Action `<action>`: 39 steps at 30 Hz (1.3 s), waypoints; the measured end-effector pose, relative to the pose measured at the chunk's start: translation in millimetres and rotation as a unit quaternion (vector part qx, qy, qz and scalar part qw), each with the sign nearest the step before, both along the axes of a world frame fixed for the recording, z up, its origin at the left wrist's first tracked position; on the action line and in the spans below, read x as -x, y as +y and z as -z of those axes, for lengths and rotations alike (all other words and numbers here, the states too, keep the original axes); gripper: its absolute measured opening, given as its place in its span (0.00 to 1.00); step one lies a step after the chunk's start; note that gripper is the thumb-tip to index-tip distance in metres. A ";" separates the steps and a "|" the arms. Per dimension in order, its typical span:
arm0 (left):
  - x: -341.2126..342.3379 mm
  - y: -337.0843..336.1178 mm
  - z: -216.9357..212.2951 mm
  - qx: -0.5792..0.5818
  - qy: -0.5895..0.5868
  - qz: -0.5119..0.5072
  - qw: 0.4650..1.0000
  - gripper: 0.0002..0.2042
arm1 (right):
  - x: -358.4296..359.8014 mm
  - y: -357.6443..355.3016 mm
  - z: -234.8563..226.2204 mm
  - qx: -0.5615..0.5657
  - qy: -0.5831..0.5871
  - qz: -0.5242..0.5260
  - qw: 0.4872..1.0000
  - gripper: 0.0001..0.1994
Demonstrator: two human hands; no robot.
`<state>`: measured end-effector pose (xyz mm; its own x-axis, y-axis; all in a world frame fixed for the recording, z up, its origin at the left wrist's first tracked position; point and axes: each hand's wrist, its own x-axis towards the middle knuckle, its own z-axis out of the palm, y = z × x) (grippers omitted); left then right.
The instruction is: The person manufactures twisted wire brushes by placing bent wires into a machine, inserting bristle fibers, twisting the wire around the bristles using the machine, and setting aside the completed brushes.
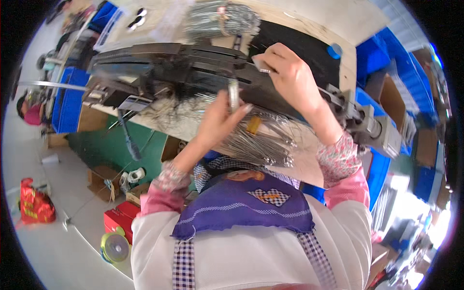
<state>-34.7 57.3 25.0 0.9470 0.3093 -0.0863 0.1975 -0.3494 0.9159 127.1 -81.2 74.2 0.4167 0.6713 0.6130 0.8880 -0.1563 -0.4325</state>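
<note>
- Head view: the left hand (218, 121) has its fingers clenched around a thin bundle of metal wires (233, 95), long axis upright.
- The right hand (288, 77) pinches a small pale piece (261, 64) just above and to the right, nearer the black machine (193, 67).
- More loose wires (261, 140) lie on the bench (309, 166) below.

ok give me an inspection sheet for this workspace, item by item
surface: pale wooden bench, black mat on part of it
job's things: long black metal machine across the bench; pile of thin silver wire pieces at the near edge
clutter: second wire bundle at the far edge
grippers: left hand holds a small bunch of silver wires upright; right hand pinches a small pale piece on the machine
cables: nothing seen
surroundings: red bag, cardboard boxes, blue crates on the floor
</note>
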 end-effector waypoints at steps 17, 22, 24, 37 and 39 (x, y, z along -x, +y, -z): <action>107.7 61.4 42.1 -0.550 -0.074 -0.393 0.733 0.25 | 75.1 -48.2 83.5 0.195 0.041 0.035 0.979 0.10; 79.7 86.5 47.6 0.027 -0.059 -0.366 0.928 0.24 | 99.1 -52.2 92.1 0.337 0.135 0.150 0.920 0.11; 59.4 111.5 49.3 0.297 -0.037 -0.332 0.894 0.23 | 106.4 -44.5 94.4 0.315 0.148 0.175 0.921 0.11; 14.1 36.1 27.4 0.227 -0.248 -0.314 0.888 0.13 | 32.6 -45.8 84.7 0.236 0.108 0.249 0.933 0.13; 0.9 -8.8 -10.0 0.260 -0.277 -0.114 0.918 0.11 | 30.9 -49.5 92.3 0.207 0.043 0.234 0.949 0.14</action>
